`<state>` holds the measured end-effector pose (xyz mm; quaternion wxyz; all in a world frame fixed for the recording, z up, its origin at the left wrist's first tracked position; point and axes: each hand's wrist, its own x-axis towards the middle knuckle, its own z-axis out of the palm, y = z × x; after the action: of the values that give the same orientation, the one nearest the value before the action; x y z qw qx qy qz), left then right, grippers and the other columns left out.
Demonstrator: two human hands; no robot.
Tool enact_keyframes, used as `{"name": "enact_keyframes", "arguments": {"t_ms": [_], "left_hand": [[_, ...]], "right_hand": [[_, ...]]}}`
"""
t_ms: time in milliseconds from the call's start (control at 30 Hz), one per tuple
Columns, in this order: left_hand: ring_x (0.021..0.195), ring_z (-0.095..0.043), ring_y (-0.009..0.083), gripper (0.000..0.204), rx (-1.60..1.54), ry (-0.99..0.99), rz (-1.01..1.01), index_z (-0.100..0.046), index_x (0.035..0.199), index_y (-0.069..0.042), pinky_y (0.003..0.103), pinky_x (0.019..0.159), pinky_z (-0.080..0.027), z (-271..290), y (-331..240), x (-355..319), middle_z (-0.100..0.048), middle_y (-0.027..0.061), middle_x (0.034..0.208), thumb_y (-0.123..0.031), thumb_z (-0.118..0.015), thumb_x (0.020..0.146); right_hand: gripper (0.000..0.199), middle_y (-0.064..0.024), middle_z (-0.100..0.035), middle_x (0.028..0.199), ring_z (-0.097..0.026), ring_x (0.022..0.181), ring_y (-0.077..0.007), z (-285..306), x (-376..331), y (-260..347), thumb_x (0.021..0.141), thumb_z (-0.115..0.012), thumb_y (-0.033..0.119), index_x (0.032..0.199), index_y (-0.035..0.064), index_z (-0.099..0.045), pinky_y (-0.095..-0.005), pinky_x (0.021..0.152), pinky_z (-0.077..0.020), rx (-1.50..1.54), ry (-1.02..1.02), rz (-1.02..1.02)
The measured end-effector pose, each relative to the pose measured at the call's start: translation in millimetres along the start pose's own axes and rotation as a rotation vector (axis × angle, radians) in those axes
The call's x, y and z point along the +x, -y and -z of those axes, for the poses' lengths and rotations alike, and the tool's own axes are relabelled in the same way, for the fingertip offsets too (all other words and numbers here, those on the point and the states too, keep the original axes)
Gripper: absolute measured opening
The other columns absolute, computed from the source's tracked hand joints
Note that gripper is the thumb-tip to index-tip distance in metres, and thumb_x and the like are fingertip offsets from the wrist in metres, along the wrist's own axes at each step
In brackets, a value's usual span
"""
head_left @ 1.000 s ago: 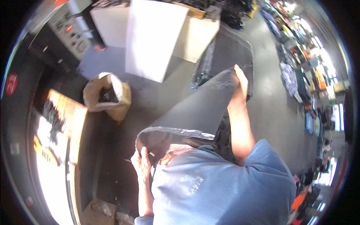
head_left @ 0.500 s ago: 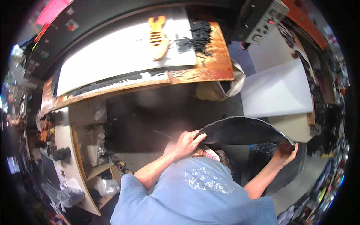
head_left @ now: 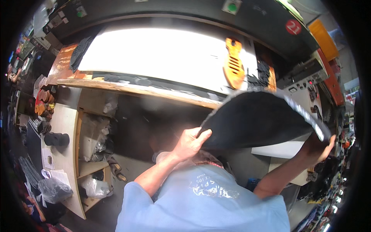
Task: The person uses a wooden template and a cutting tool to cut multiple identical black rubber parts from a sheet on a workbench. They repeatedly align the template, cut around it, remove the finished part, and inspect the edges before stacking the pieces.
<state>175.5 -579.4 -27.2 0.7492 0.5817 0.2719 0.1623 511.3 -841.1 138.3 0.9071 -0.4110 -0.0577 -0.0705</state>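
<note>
Stretching across the upper part of my view, the desk (head_left: 135,91) carries a white board (head_left: 162,58), so bright that I cannot make out its surface well. Below its right part, raised in front of the blue shirt (head_left: 185,212), is the black sheet (head_left: 255,120), with one hand at each end of it. It is bent like an arch: the upper edge rises in a curve, and the right part of this edge shines pale. In my view the arch overlaps the front edge of the desk, but I cannot tell if it touches there.

On the left stands a pale cabinet (head_left: 69,120), with a clear plastic bag (head_left: 94,187) in its lower part. Under the sheet, toward the right, I see a piece of a white panel (head_left: 276,150). Past the right end of the desk is a control box (head_left: 301,86).

My left hand (head_left: 192,142) pinches the left end of the sheet, thumb along it and the other fingers bent. My right hand (head_left: 320,150) grips the opposite end; its fingers are partly hidden, so I cannot tell how each one lies.

Smaller are the orange plate (head_left: 234,76) with slots, lying on the white board, the black strips (head_left: 262,75) just beside it, and the sandals (head_left: 117,170) on the floor near the cabinet.
</note>
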Motion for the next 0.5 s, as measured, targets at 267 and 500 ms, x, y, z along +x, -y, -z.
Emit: {"name": "enact_keyframes", "arguments": {"t_ms": [267, 500], "left_hand": [[0.082, -0.054, 0.0056, 0.025, 0.433, -0.634, 0.031, -0.074, 0.111, 0.0, 0.027, 0.076, -0.049, 277.1, -4.8, -47.1, -0.067, -0.0031, 0.091, -0.022, -0.064, 0.109], [0.072, -0.039, 0.0077, 0.034, 0.154, -0.785, -0.17, -0.059, 0.085, 0.001, 0.029, 0.063, -0.036, 348.4, 13.4, -87.4, -0.047, -0.0055, 0.075, -0.022, -0.06, 0.111]], "right_hand": [[0.031, -0.0115, -0.077, 0.096, -0.073, 0.088, -0.0234, -361.9, -163.9, -237.6, 0.107, -0.064, 0.035, 0.113, 0.0061, -0.072, -0.0374, 0.084, -0.0576, -0.205, 0.883, -0.246], [0.024, -0.0047, -0.073, 0.105, -0.065, 0.1, -0.0114, -168.2, -257.5, -326.5, 0.104, -0.071, 0.019, 0.115, -0.0019, -0.073, -0.0278, 0.093, -0.0519, -0.967, 0.66, -0.067]]}}
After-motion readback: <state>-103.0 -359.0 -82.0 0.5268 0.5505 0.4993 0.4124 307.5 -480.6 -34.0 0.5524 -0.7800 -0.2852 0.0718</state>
